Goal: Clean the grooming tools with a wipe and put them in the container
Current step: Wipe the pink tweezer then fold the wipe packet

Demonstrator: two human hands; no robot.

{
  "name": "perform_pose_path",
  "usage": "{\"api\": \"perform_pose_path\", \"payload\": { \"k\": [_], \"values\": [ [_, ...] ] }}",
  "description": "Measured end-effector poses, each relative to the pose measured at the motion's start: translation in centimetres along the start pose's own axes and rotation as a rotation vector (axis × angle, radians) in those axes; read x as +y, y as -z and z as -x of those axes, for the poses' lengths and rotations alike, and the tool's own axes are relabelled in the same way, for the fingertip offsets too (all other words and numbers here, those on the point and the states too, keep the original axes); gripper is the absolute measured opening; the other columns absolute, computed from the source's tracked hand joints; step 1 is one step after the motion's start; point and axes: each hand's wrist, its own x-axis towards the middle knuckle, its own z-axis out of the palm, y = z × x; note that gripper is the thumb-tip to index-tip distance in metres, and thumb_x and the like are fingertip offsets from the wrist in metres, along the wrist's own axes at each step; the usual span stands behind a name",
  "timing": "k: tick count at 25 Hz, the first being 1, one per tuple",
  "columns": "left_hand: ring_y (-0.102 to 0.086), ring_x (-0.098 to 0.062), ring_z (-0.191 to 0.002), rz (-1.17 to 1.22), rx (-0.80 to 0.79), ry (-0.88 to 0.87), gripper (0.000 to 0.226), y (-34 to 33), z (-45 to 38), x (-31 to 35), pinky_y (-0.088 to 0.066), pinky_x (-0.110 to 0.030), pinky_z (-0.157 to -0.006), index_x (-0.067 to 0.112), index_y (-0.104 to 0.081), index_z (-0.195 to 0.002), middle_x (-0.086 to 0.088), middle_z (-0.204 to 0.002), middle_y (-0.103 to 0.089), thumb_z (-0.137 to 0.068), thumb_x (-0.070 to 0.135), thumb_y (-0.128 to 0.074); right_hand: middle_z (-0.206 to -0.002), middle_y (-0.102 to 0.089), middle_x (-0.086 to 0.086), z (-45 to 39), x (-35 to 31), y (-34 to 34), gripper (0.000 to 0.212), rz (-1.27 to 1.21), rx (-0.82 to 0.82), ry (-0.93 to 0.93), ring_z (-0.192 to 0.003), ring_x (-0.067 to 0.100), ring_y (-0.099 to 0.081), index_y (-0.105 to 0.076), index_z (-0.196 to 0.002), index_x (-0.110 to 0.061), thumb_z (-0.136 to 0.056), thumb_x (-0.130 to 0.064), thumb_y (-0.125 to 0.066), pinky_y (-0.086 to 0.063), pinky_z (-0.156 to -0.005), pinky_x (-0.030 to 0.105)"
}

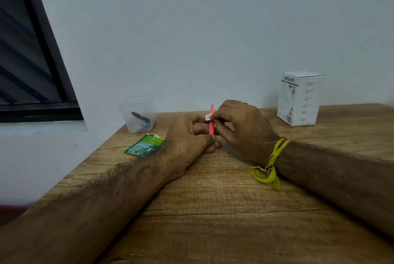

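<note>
While the left hand (191, 136) grips the lower end of the pink tweezers (212, 122) and stands them nearly upright above the wooden table (213, 210), the right hand (238, 127) pinches a small white wipe (208, 117) around the upper part, likely so the folded wipe can slide along the shaft. Just left, the clear container (138, 112) already holds 1 dark tool (140, 117), kept within easy reach. A torn green sachet (145, 144) lies beside the left wrist.

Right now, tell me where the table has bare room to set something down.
Bare wood lies between the right hand and the white box, and along the near table edge between the forearms. It is crowded around the green sachet and clear container.
</note>
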Motion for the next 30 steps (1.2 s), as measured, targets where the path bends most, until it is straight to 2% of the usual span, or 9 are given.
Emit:
{"api": "perform_pose_path", "payload": {
  "k": [5,10,13,16,19,22,25,28,30],
  "values": [
    [-0.077,-0.024,-0.074,0.009,0.039,-0.042,0.030,0.12,0.10,0.22,-0.063,-0.028,-0.063,0.011,-0.066,-0.109,-0.014,-0.089,-0.077,-0.089,-0.010,-0.066,-0.089,-0.069,0.006,0.04,-0.35,0.23,0.014,-0.006,0.019,0.050,-0.083,0.023,-0.065,-0.074,-0.099,-0.006,-0.087,-0.008,-0.067,-0.053,-0.074,0.041],
    [-0.077,-0.029,-0.080,0.030,0.058,-0.062,0.031,0.04,0.18,0.26,-0.063,-0.036,-0.071,0.006,-0.066,-0.115,-0.013,-0.089,-0.078,-0.088,-0.008,-0.069,-0.091,-0.070,0.005,0.18,-0.59,-0.01,0.014,0.044,0.009,0.081,-0.086,0.025,-0.065,-0.074,-0.099,-0.008,-0.087,-0.009,-0.067,-0.053,-0.075,0.043],
    [-0.077,-0.028,-0.078,0.044,0.054,-0.059,0.032,0.12,0.19,0.35,-0.064,-0.034,-0.070,0.003,-0.065,-0.113,-0.014,-0.087,-0.077,-0.086,-0.014,-0.067,-0.089,-0.069,0.005,-0.02,-0.38,0.17,0.014,0.026,0.025,0.065,-0.083,0.024,-0.065,-0.074,-0.098,-0.008,-0.086,-0.005,-0.068,-0.053,-0.075,0.041],
    [-0.076,-0.022,-0.074,0.067,0.043,-0.044,0.036,0.18,0.27,0.42,-0.064,-0.031,-0.067,0.002,-0.064,-0.113,-0.016,-0.091,-0.078,-0.083,-0.017,-0.069,-0.088,-0.069,0.006,0.06,-0.54,0.12,0.013,0.025,-0.040,0.074,-0.083,0.026,-0.065,-0.074,-0.096,-0.008,-0.085,-0.006,-0.068,-0.053,-0.075,0.042],
    [-0.076,-0.025,-0.081,0.046,0.025,-0.038,0.047,0.32,0.34,0.55,-0.064,-0.035,-0.075,0.002,-0.062,-0.116,-0.015,-0.096,-0.077,-0.077,-0.024,-0.067,-0.088,-0.069,0.007,0.05,-0.43,0.34,0.015,0.011,-0.052,0.047,-0.083,0.026,-0.065,-0.075,-0.097,-0.008,-0.085,-0.005,-0.068,-0.053,-0.074,0.044],
    [-0.076,-0.024,-0.079,0.053,0.014,-0.039,0.052,0.43,0.24,0.46,-0.064,-0.035,-0.073,0.000,-0.062,-0.116,-0.016,-0.095,-0.078,-0.073,-0.027,-0.067,-0.090,-0.070,0.007,0.12,-0.39,0.31,0.015,0.020,-0.111,0.084,-0.086,0.027,-0.065,-0.076,-0.098,-0.009,-0.084,-0.006,-0.069,-0.053,-0.077,0.043],
    [-0.076,-0.024,-0.079,0.072,0.003,-0.040,0.051,0.62,0.14,0.33,-0.064,-0.036,-0.074,0.000,-0.062,-0.115,-0.015,-0.095,-0.078,-0.072,-0.025,-0.070,-0.091,-0.070,0.007,0.03,-0.26,0.41,0.015,0.012,-0.103,0.057,-0.088,0.026,-0.065,-0.076,-0.099,-0.009,-0.086,-0.007,-0.068,-0.052,-0.078,0.045],
    [-0.076,-0.026,-0.082,0.092,-0.010,-0.035,0.054,0.71,0.00,0.22,-0.063,-0.035,-0.073,0.001,-0.062,-0.117,-0.016,-0.096,-0.077,-0.070,-0.026,-0.071,-0.091,-0.069,0.004,0.18,-0.38,0.56,0.014,0.044,-0.117,0.081,-0.087,0.024,-0.064,-0.077,-0.098,-0.013,-0.086,-0.012,-0.070,-0.052,-0.075,0.041],
    [-0.075,-0.029,-0.086,0.100,-0.018,-0.044,0.054,0.89,-0.04,0.14,-0.063,-0.041,-0.079,0.001,-0.062,-0.117,-0.017,-0.098,-0.077,-0.070,-0.026,-0.070,-0.090,-0.068,0.001,0.25,-0.43,0.66,0.014,0.084,-0.098,0.071,-0.086,0.023,-0.063,-0.077,-0.099,-0.018,-0.087,-0.017,-0.071,-0.050,-0.070,0.038]
  ]
}}
